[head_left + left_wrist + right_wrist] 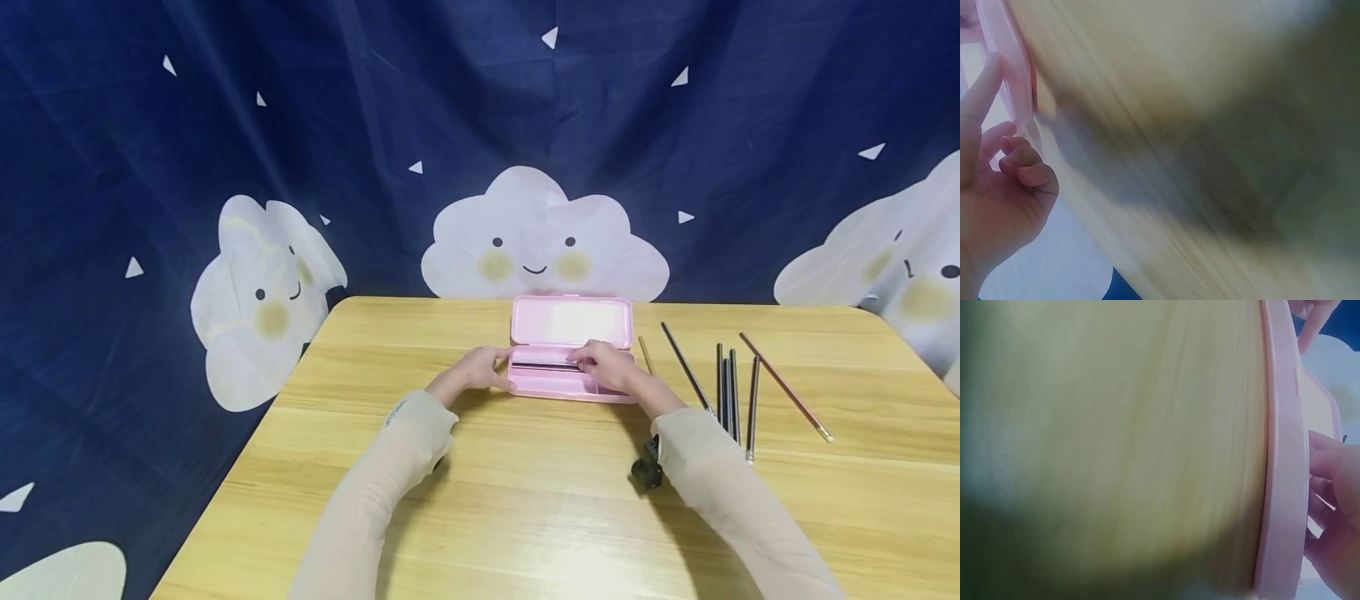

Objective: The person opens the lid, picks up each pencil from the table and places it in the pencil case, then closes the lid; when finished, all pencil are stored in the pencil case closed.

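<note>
An uncovered pink pencil case [555,395] lies on the table, its lid [572,322] tipped back. At its left end, my left hand [480,367] holds the case between thumb and fingers; the left wrist view shows the thumb [984,87] against the pink wall and other fingers curled. My right hand [611,368] reaches into the case from the right, fingertips bent down at the right end of a dark pencil [543,365] that lies lengthwise in the rear compartment. Those fingers cover the pencil's end. In the right wrist view the right hand [1341,500] is behind the case's front wall.
Right of the case lie several dark pencils [725,387], a reddish pencil [787,387] with an eraser end, and a tan pencil [646,355] partly behind the right arm. A dark blue cloud-patterned curtain [360,150] hangs behind the wooden table [540,500].
</note>
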`<state>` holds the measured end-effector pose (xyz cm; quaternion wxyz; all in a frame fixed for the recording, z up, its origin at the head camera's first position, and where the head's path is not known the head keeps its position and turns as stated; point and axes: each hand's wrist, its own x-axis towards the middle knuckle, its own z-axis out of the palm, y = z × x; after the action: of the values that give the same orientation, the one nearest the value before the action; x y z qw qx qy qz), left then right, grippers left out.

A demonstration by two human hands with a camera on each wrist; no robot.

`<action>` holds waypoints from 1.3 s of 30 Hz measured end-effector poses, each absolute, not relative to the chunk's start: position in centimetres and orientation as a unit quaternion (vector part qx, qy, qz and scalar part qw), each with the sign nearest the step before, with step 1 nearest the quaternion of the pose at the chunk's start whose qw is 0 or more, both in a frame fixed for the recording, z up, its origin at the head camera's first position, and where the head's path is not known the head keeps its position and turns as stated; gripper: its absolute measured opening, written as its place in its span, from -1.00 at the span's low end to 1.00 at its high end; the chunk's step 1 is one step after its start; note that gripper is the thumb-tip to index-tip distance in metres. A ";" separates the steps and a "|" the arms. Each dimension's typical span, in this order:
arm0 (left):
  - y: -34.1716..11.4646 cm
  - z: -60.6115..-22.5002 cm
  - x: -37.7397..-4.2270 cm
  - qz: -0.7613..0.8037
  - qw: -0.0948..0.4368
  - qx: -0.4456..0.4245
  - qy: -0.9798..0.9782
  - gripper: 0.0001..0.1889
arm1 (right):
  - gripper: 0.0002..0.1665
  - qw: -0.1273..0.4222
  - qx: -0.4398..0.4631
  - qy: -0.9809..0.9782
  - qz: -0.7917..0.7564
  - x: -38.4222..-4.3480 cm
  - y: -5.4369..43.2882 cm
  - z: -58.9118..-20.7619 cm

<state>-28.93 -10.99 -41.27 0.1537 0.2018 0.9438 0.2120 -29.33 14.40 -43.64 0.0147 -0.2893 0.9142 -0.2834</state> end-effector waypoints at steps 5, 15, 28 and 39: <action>-11.1 -41.4 -29.0 0.205 0.147 0.207 0.945 -0.14 | -0.76 0.005 -0.276 0.906 -0.321 -29.0 14.6 -43.5; -11.0 -41.6 -29.0 0.208 0.156 0.202 0.945 -0.17 | -0.78 -0.025 -0.269 0.885 -0.380 -28.8 16.7 -43.1; -11.1 -41.5 -28.8 0.200 0.153 0.213 0.944 -0.16 | -0.70 -0.062 -0.251 0.874 -0.412 -27.4 23.6 -42.4; -11.0 -41.7 -28.9 0.203 0.148 0.222 0.942 -0.15 | -0.68 -0.068 -0.179 0.920 -0.341 -24.9 30.0 -41.5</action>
<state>-28.88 -10.97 -41.73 0.1482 0.2218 0.9421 0.2034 -24.91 30.00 -41.55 -0.0684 -0.1791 0.9204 -0.3407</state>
